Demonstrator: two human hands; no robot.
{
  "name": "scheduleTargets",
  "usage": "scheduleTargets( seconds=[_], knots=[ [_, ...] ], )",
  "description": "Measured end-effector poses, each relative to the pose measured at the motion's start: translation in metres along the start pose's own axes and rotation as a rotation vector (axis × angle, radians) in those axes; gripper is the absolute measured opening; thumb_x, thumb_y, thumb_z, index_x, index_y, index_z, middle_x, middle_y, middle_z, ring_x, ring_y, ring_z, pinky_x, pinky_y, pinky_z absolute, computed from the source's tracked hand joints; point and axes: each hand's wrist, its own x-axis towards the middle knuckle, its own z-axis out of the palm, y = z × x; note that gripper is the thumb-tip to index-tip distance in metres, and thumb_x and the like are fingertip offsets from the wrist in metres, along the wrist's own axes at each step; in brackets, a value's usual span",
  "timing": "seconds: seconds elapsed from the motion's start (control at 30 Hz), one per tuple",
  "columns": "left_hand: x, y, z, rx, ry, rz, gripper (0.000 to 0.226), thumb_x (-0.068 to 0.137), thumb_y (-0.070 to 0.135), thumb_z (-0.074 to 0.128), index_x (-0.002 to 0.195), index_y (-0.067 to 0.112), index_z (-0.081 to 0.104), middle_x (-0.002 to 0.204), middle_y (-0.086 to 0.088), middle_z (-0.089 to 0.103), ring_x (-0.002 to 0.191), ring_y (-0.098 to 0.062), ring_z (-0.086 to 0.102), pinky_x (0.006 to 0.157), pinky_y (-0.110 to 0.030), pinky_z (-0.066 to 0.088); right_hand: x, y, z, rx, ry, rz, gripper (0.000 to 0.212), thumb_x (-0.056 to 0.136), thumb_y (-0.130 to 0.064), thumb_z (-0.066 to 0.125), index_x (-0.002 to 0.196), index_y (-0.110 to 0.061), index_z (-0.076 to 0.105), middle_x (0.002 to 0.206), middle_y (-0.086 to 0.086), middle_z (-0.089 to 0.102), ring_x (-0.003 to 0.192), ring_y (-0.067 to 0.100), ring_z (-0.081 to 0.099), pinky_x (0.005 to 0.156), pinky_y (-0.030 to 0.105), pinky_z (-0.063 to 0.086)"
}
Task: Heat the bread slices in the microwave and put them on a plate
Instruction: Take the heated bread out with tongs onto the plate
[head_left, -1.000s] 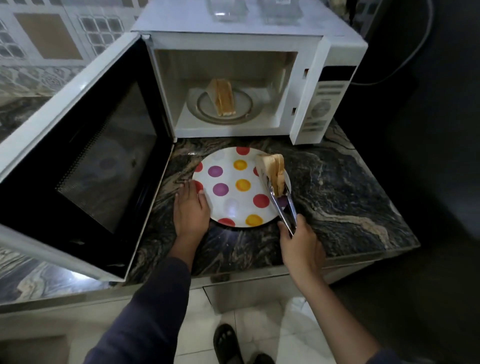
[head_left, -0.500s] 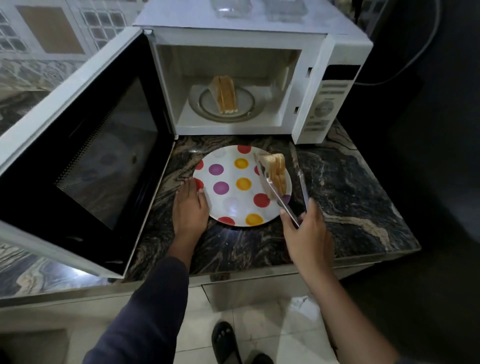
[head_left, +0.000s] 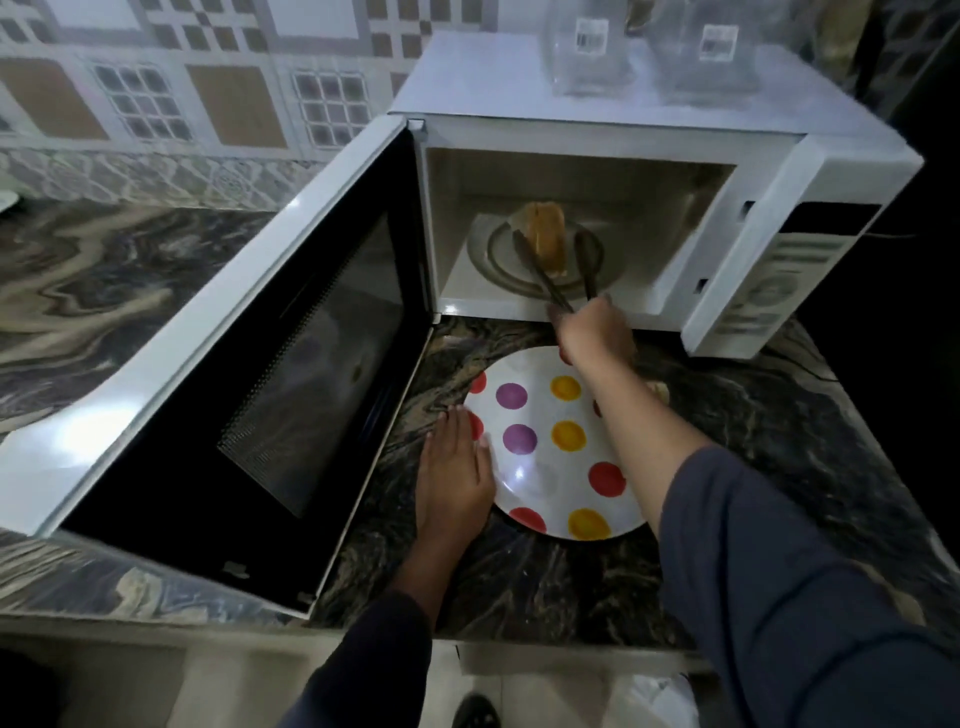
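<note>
head: bread slices (head_left: 545, 234) upright betw tongs (head_left: 540, 275), long axis front-back

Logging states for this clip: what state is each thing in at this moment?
White microwave door: swung fully open.
Brown bread slices: on edge on the microwave's glass turntable.
Dark metal tongs: open, arms either side of the bread.
Right hand: gripping the tongs.
Round white polka-dot plate: lying on the dark marble counter.
Left hand: flat, fingers at the plate's left rim.

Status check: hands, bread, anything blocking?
Right hand grips tongs, open astride bread in microwave. Left hand flat at plate rim. Door open, path clear.
</note>
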Motion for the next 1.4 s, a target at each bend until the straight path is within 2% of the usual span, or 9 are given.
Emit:
scheduleTargets(
  seconds=[0.07, 0.2, 0.33, 0.43, 0.6, 0.87, 1.07, 1.2, 1.4],
  knots=[
    [0.0, 0.002, -0.001, 0.0, 0.027, -0.014, 0.072, 0.086, 0.045, 0.01, 0.142, 0.006, 0.035, 0.149, -0.009, 0.037, 0.139, -0.019, 0.032, 0.113, -0.023, 0.008, 0.01, -0.01, 0.011, -0.007, 0.015, -0.022, 0.049, 0.087, -0.045, 0.056, 0.119, -0.008, 0.056, 0.122, 0.014, 0.06, 0.112, 0.035, 0.056, 0.084, 0.039, 0.044],
    [0.001, 0.002, 0.002, 0.045, 0.117, 0.025, 0.052, 0.092, 0.029, 0.03, 0.129, 0.001, 0.053, 0.133, -0.014, 0.056, 0.125, -0.025, 0.052, 0.108, -0.041, 0.027, 0.025, -0.023, 0.026, 0.053, 0.034, -0.024, 0.041, 0.089, -0.038, 0.052, 0.118, -0.009, 0.058, 0.122, 0.014, 0.061, 0.111, 0.035, 0.057, 0.084, 0.037, 0.045],
    [0.001, 0.0, 0.002, 0.002, 0.107, 0.005, 0.054, 0.093, 0.032, 0.027, 0.135, 0.004, 0.046, 0.14, -0.011, 0.049, 0.132, -0.021, 0.044, 0.112, -0.035, 0.019, 0.035, -0.024, 0.031, 0.078, 0.032, -0.008, 0.039, 0.091, -0.029, 0.052, 0.119, -0.002, 0.057, 0.125, 0.019, 0.059, 0.115, 0.037, 0.056, 0.09, 0.038, 0.046],
    [0.002, -0.003, 0.003, 0.0, 0.105, 0.008, 0.054, 0.092, 0.032, 0.028, 0.137, 0.006, 0.044, 0.142, -0.009, 0.047, 0.134, -0.019, 0.041, 0.113, -0.032, 0.02, 0.037, -0.021, 0.033, 0.079, 0.044, -0.009, 0.039, 0.091, -0.031, 0.053, 0.116, -0.002, 0.06, 0.122, 0.019, 0.06, 0.112, 0.037, 0.057, 0.085, 0.036, 0.046],
    [0.005, -0.005, 0.004, 0.009, 0.121, 0.011, 0.053, 0.092, 0.031, 0.03, 0.135, 0.005, 0.047, 0.14, -0.01, 0.05, 0.132, -0.02, 0.044, 0.112, -0.034, 0.024, 0.034, -0.022, 0.031, 0.054, 0.069, -0.025, 0.039, 0.091, -0.033, 0.052, 0.114, -0.003, 0.062, 0.12, 0.019, 0.062, 0.11, 0.037, 0.057, 0.079, 0.033, 0.041],
    [0.006, -0.007, 0.006, 0.04, 0.123, -0.003, 0.052, 0.09, 0.029, 0.03, 0.132, 0.004, 0.05, 0.136, -0.011, 0.053, 0.129, -0.022, 0.048, 0.11, -0.038, 0.027, 0.024, -0.016, 0.029, 0.042, 0.09, -0.037, 0.036, 0.089, -0.031, 0.052, 0.113, -0.006, 0.062, 0.12, 0.019, 0.061, 0.109, 0.039, 0.056, 0.085, 0.038, 0.044],
    [0.006, -0.008, 0.006, 0.013, 0.1, -0.024, 0.062, 0.087, 0.034, 0.022, 0.136, 0.004, 0.045, 0.141, -0.012, 0.048, 0.134, -0.022, 0.041, 0.113, -0.036, 0.016, 0.008, -0.009, 0.024, 0.027, 0.07, -0.081, 0.033, 0.091, -0.036, 0.052, 0.114, -0.012, 0.059, 0.119, 0.015, 0.062, 0.11, 0.036, 0.056, 0.083, 0.035, 0.041],
    [0.008, -0.007, 0.003, -0.003, 0.051, -0.013, 0.072, 0.083, 0.04, 0.011, 0.141, 0.007, 0.036, 0.148, -0.008, 0.038, 0.14, -0.018, 0.031, 0.114, -0.026, 0.007, -0.006, -0.003, 0.018, 0.036, 0.079, -0.057, 0.034, 0.091, -0.038, 0.052, 0.115, -0.014, 0.058, 0.117, 0.013, 0.062, 0.109, 0.037, 0.056, 0.076, 0.034, 0.036],
    [0.01, -0.006, -0.002, -0.003, -0.01, -0.038, 0.061, 0.088, 0.031, 0.022, 0.144, 0.008, 0.031, 0.151, -0.008, 0.033, 0.142, -0.017, 0.026, 0.117, -0.027, 0.01, -0.04, 0.024, 0.009, 0.118, 0.072, -0.074, 0.032, 0.088, -0.04, 0.055, 0.108, -0.016, 0.059, 0.106, 0.01, 0.066, 0.101, 0.033, 0.06, 0.082, 0.039, 0.048]
  ],
)
